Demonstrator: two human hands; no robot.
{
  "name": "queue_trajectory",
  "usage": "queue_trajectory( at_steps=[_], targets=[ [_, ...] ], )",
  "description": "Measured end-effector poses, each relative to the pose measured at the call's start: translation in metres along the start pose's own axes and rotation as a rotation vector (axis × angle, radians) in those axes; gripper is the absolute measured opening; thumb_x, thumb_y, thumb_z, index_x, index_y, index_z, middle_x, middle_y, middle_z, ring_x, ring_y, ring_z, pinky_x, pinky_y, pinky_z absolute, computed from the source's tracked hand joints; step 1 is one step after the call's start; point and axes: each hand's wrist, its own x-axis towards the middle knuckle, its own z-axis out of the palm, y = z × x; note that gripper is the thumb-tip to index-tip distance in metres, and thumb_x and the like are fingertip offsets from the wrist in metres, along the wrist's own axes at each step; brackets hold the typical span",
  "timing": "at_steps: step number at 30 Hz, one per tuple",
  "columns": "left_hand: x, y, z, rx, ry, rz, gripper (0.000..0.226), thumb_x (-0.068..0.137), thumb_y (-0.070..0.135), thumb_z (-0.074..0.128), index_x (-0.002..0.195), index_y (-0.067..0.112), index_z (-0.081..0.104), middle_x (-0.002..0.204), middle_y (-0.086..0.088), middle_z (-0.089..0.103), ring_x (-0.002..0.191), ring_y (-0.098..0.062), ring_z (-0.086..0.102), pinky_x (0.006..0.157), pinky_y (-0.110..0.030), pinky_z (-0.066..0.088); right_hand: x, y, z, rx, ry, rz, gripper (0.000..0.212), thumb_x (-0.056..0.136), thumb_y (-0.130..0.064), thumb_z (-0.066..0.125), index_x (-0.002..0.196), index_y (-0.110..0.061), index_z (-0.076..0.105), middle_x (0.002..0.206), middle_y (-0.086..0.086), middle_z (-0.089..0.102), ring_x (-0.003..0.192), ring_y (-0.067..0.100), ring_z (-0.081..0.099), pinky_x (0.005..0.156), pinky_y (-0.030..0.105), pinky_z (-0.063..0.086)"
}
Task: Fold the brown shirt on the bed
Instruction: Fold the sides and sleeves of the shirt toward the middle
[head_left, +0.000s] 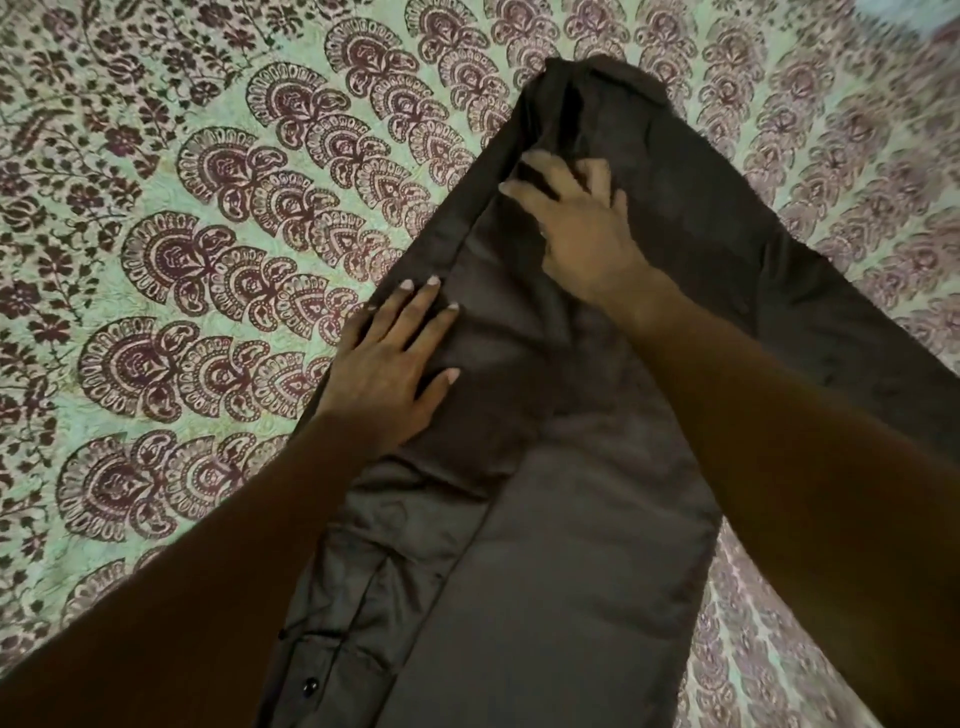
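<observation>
The brown shirt (561, 519) lies lengthwise on the bed, folded into a long narrow strip that runs from the near edge to the collar end at the far centre. A sleeve or side panel spreads out to the right. My left hand (395, 358) lies flat with straight fingers on the shirt's left folded edge. Farther up, my right hand (576, 218) presses on the cloth with spread fingers, near a fold below the collar. A black button (310, 687) shows at the near left edge.
The bed is covered by a pale green bedspread (197, 249) printed with dark red paisley and flower patterns. It shows on both sides of the shirt, widely on the left, less on the right (852, 171).
</observation>
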Motion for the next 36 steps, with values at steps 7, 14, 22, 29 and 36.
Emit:
queue_trajectory(
  at_steps=[7, 14, 22, 29, 36],
  targets=[
    [0.0, -0.002, 0.004, 0.068, 0.026, 0.011, 0.069, 0.102, 0.055, 0.041, 0.164, 0.026, 0.027, 0.174, 0.001, 0.013, 0.161, -0.021, 0.016, 0.121, -0.047, 0.028, 0.081, 0.028, -0.036, -0.252, -0.21, -0.226, 0.057, 0.094, -0.013, 0.067, 0.147, -0.026, 0.049, 0.151, 0.007, 0.042, 0.137, 0.039, 0.029, 0.103, 0.063, 0.03],
    [0.003, -0.001, 0.001, 0.069, 0.011, -0.012, 0.072, 0.099, 0.053, 0.046, 0.164, 0.027, 0.027, 0.174, 0.001, 0.017, 0.16, -0.02, 0.019, 0.119, -0.048, 0.031, 0.137, 0.038, -0.056, -0.149, -0.383, -0.287, 0.019, 0.097, -0.032, 0.063, 0.108, -0.017, 0.066, 0.114, 0.019, 0.064, 0.109, 0.041, 0.061, 0.084, 0.045, 0.052],
    [0.004, -0.001, 0.001, 0.071, -0.004, -0.023, 0.075, 0.098, 0.053, 0.047, 0.164, 0.026, 0.025, 0.174, 0.003, 0.015, 0.16, -0.019, 0.018, 0.118, -0.046, 0.03, 0.132, 0.04, -0.041, 0.052, -0.095, -0.129, 0.046, 0.088, -0.02, 0.077, 0.125, -0.012, 0.052, 0.136, 0.016, 0.045, 0.115, 0.042, 0.058, 0.083, 0.05, 0.055],
    [0.005, -0.001, 0.0, 0.043, -0.004, -0.032, 0.077, 0.096, 0.052, 0.051, 0.164, 0.027, 0.027, 0.174, 0.003, 0.017, 0.159, -0.019, 0.02, 0.118, -0.046, 0.031, 0.027, 0.028, 0.013, 0.604, 0.002, 0.686, 0.035, 0.094, -0.044, 0.068, 0.105, -0.011, 0.066, 0.109, 0.017, 0.069, 0.11, 0.037, 0.063, 0.088, 0.037, 0.049],
    [0.004, -0.001, 0.0, 0.057, -0.004, -0.033, 0.076, 0.096, 0.052, 0.051, 0.164, 0.027, 0.028, 0.174, 0.004, 0.017, 0.16, -0.018, 0.019, 0.118, -0.046, 0.031, 0.001, 0.006, 0.014, 1.301, -0.269, 0.802, 0.032, 0.082, -0.019, 0.086, 0.109, -0.006, 0.075, 0.103, 0.006, 0.078, 0.093, 0.02, 0.074, 0.07, 0.027, 0.056]
  ],
)
